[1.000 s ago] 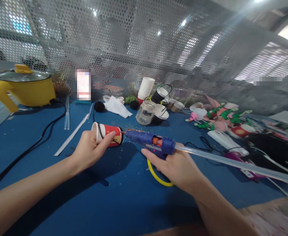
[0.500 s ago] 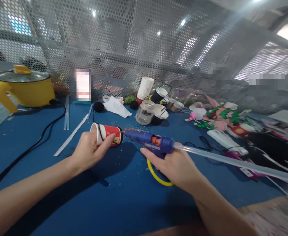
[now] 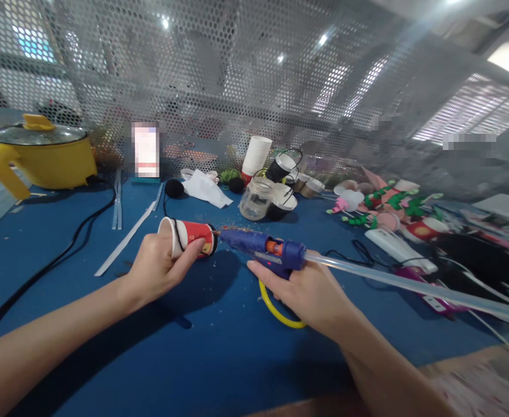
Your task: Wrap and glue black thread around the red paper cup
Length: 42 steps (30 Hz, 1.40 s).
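Gripping red-and-white paper cup (image 3: 193, 230) sideways above blue counter (image 3: 220, 353) with clamped left hand (image 3: 155, 263). Clutching blue glue gun (image 3: 252, 246) in curled right hand (image 3: 309, 292). Still aiming nozzle (image 3: 218, 233) at cup's black-corded base, as a second ago; cannot tell whether touching. Little changed since: only slightly farther left in view, like yellow electric pot (image 3: 57, 165).

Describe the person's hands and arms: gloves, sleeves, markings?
Left hand and right hand: both bare, no gloves. Forearms uncovered as far as the frame shows, no sleeves in view. No watch, bracelet or markings visible; some fingers are hidden, so rings can't be ruled out.
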### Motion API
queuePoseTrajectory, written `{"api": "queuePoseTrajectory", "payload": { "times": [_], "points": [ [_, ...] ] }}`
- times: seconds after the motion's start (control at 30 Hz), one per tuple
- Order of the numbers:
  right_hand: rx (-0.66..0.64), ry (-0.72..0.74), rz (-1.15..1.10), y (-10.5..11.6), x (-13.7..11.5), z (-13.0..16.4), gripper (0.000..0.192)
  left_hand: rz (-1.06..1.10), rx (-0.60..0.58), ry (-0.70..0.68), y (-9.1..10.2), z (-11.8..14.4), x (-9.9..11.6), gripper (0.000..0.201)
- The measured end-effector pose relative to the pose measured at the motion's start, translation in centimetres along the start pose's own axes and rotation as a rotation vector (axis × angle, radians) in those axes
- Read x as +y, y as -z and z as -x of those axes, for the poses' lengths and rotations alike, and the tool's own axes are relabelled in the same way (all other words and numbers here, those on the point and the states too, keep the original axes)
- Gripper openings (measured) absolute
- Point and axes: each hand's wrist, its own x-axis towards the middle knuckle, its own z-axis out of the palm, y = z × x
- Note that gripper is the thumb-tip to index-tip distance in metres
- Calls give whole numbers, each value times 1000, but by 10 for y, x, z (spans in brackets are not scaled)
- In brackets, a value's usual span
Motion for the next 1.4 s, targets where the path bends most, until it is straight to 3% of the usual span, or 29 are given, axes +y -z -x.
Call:
{"api": "queuePoseTrajectory", "payload": {
  "times": [0.2,0.47,0.73,1.27,1.4],
  "points": [
    [-4,1,21,0,0,0,16,-32,13,-58,0,0,-1,38],
    [-6,50,89,-1,2,0,17,-82,159,-326,-2,-2,-4,43],
    [24,92,99,-2,4,0,16,-142,200,-443,-1,-3,-4,38],
    [38,40,12,-3,3,1,17,-210,216,-551,-2,-3,-8,19],
    [35,13,10,-4,3,1,17,-151,167,-395,-2,-3,-6,29]
  ]
}}
